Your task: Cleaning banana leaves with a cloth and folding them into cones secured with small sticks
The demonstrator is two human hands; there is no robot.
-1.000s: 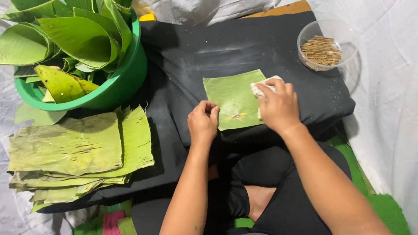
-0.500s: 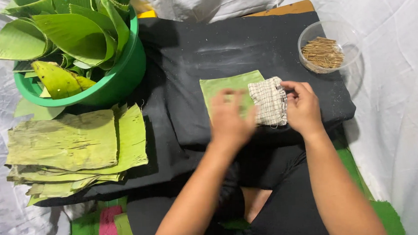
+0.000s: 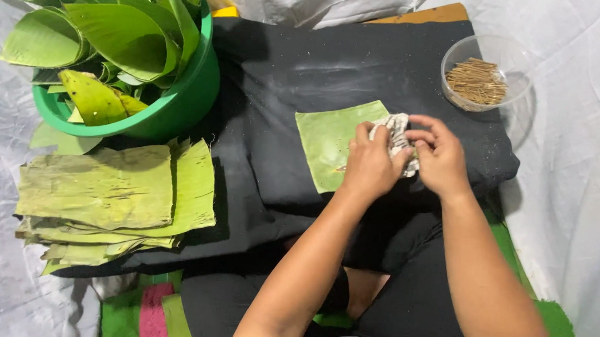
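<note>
- Two hands work together over one cut leaf square (image 3: 332, 143), which lies flat on the black cloth (image 3: 269, 89) near the middle of the scene
- The left hand (image 3: 369, 167) rests on the right part of the leaf square; its fingers close on a crumpled checked rag (image 3: 398, 134)
- The right hand (image 3: 439, 152) grips the same rag from the right; both hands are pressed close, clamped on the rag, which sits at the right edge of the leaf
- Risk: the leaf square is thin and could tear along its grain if the rag is dragged hard across it
- Risk: with both hands bunched at one edge, the far left corner is unweighted; a pull toward the right may slide or crease the leaf
- Risk: the clear bowl of thin brown sticks (image 3: 477, 81) stands far right, near the right hand; a wide sweep could tip it
- Risk: the stack of flattened leaves (image 3: 112, 197) at near left overhangs the cloth edge and could slip off
- Containers: a round green tub (image 3: 176, 103) at far left holds rolled green leaves; the bowl is round and transparent
- Labels and signs: none is visible on the tub, the bowl or the cloth
</note>
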